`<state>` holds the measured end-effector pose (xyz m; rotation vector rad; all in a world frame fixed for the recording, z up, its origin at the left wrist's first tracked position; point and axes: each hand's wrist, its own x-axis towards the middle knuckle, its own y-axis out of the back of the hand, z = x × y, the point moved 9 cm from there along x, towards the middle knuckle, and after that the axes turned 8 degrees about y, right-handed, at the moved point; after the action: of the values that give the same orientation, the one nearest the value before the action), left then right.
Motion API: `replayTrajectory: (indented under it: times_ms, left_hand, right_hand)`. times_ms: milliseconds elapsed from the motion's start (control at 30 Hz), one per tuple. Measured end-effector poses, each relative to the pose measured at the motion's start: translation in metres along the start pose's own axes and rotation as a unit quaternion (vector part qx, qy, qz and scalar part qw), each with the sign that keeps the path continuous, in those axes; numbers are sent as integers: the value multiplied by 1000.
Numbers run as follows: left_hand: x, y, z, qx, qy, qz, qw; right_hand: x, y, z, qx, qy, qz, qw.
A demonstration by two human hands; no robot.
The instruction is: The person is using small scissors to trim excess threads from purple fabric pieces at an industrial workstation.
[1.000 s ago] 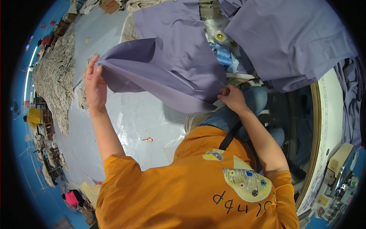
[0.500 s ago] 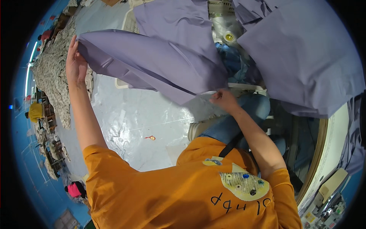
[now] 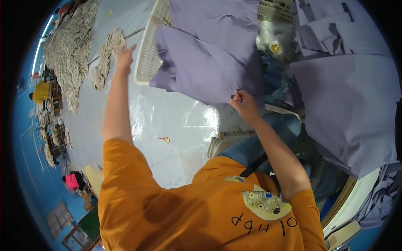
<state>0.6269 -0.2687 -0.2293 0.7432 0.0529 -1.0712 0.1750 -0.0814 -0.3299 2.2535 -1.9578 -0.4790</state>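
My left hand [image 3: 124,59] is stretched out at the upper left, fingers apart and slightly blurred, holding nothing. It is next to a white plastic basket [image 3: 143,58], with a gap between them. Mauve fabric [image 3: 209,58] hangs over the basket, its lower edge loose above the floor. At that edge, my right hand [image 3: 246,106] is closed round a small dark thing [image 3: 233,96] whose kind I cannot make out. Whether the fingers also pinch the fabric is hidden.
White thread cones [image 3: 266,31] and a blue plastic bag [image 3: 274,77] lie right of the fabric. More mauve fabric [image 3: 347,104] drapes over a table at the right. Orange-handled scissors [image 3: 165,139] and a beige cloth [image 3: 100,71] lie on the floor. A patterned fabric heap [image 3: 69,50] is farther left.
My left hand has let go of the mauve fabric corner and moved right. The stretched fabric has dropped against the basket. My right hand has shifted slightly up, and a dark thing now shows in it.
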Motion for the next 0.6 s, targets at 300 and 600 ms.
replayTrajectory:
  times_ms: [300, 600]
  left_hand:
    - [-206, -180, -312, -438, 385, -218, 783]
    - [-224, -255, -315, -633, 437, -173, 615]
  right_hand:
    - [1, -13, 3, 57, -32, -21, 998]
    - [-48, -42, 0, 11, -82, -78, 994]
